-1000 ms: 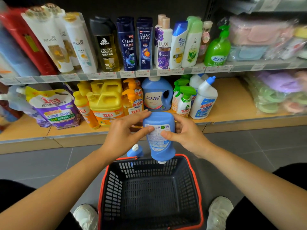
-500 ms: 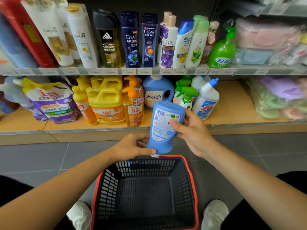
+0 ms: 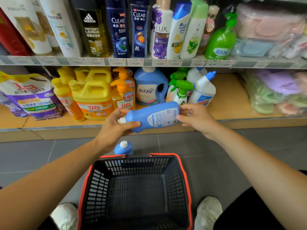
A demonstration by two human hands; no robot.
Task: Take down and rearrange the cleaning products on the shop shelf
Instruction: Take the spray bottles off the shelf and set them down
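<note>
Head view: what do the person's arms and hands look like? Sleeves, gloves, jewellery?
Both forearms are bare, no sleeves in view. The left hand and right hand wear no gloves; no rings, watch or wristbands are visible. No markings show on either arm.

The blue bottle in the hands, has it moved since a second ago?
Yes. The blue bottle has turned from cap-down over the basket to lying sideways, higher, level with the lower shelf's front edge.

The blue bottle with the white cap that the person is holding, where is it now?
In the head view the blue bottle lies sideways at centre, cap to the left, between the left hand and right hand, in front of the lower shelf, above the basket.
</note>
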